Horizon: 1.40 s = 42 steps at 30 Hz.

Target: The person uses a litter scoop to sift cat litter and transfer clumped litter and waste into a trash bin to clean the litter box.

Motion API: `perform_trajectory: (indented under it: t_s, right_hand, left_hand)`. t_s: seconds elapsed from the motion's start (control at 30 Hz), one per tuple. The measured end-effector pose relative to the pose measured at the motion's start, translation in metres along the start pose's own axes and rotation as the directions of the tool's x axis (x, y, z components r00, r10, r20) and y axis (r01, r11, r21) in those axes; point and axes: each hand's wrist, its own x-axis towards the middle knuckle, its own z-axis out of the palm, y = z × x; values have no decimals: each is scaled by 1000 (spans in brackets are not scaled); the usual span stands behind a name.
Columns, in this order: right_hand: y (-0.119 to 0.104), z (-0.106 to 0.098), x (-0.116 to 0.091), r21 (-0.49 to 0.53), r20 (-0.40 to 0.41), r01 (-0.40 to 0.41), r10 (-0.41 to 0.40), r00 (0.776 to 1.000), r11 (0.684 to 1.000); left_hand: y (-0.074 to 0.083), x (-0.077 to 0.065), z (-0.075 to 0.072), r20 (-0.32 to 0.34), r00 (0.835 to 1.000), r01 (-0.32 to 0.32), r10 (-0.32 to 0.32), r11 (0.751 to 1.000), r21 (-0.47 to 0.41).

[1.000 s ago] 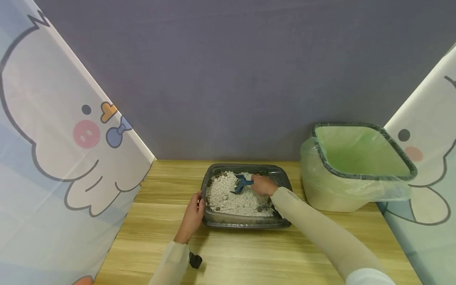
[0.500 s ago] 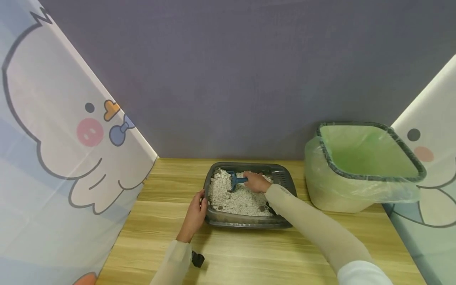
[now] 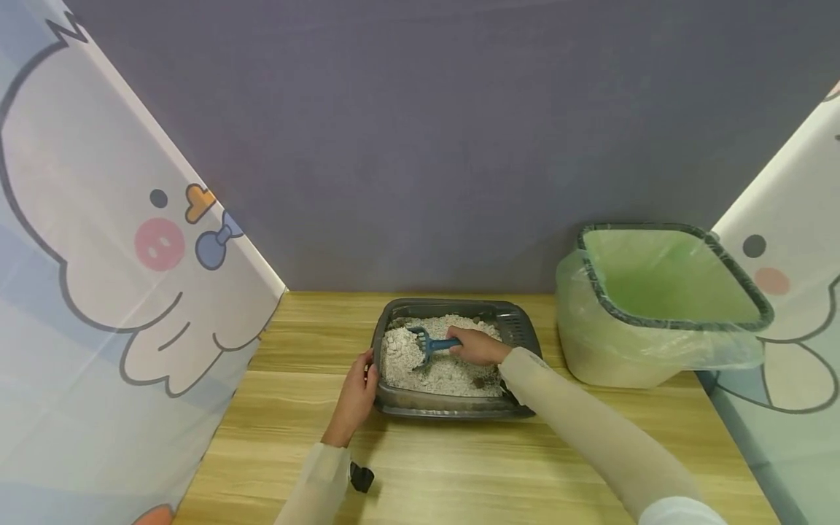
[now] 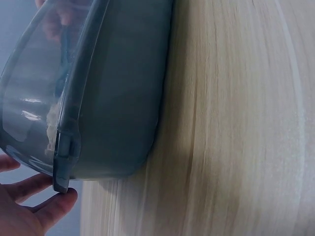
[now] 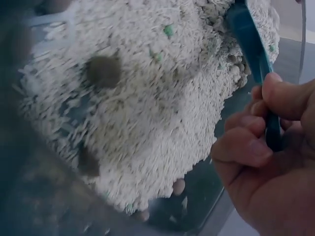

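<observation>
A dark grey litter box sits on the wooden table, holding pale pellet cat litter. Its rim at the left corner lies between the thumb and fingers of my left hand, which grips it there; the left wrist view shows the thumb on the outer side. My right hand holds a blue litter scoop by the handle, fingers curled round it. The scoop's head stands in the litter at the box's left part, beside a heap. Dark round clumps lie in the litter.
A large bin with a pale green plastic liner and dark rim stands right of the box. A grey wall backs the table; cartoon-printed sheets hang at both sides. A small black object is by the left wrist.
The scoop has moved left and slightly toward the front in my right hand, and the litter is heaped more at the left. My left hand stays on the rim.
</observation>
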Motion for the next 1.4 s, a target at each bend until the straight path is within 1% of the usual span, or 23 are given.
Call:
perform_trajectory:
  t_s: [0.1,0.2,0.3,0.43,0.53,0.6,0.73,0.83,0.93,1.1,1.17,1.33,1.4]
  right_hand:
    - [2,-4,-12,31,-8,22,-22,1000,999]
    - [8,-6,-21,56,-31,18,-16,999,998]
    - [13,-7,-30,58,-100,27,-21,995,998]
    - [14,-6,-43,89,-202,68,-49,978,994]
    - [16,-2,-52,105,-252,89,-60,966,991]
    - [17,1,-57,107,-268,87,-56,962,990]
    - [19,5,-66,136,-270,78,-39,962,988]
    - [19,6,-72,145,-293,70,-25,956,987]
    - [22,5,-76,125,-331,89,-44,943,988]
    - [24,5,-80,73,-395,146,-105,913,987]
    - [25,6,-80,37,-433,149,-118,894,988]
    - [25,9,-82,-11,-516,146,-131,847,989]
    - [25,10,-83,-17,-535,149,-135,834,989]
  left_hand:
    - [0,0,-1,10,1000,10,-10,1000,1]
    - [1,-1,-2,21,1000,19,-19,1000,-6]
    - [1,-1,-2,26,1000,12,-12,1000,-18]
    - [2,-2,-2,26,1000,15,-15,1000,-23]
    - [2,-3,-1,21,999,24,-23,1000,-18]
    - [2,-3,-2,23,999,27,-26,999,-18]
    - [3,-4,-2,40,998,51,-50,998,-21]
    - [3,-3,-3,57,995,78,-76,997,-23]
    - [3,-3,-2,64,995,76,-75,997,-16]
    - [4,-4,-3,63,995,79,-77,997,-22]
    - [4,-5,-3,67,995,80,-78,997,-21]
    - [5,-4,-3,67,995,76,-75,997,-21]
    - [5,-4,-3,64,995,75,-74,997,-25]
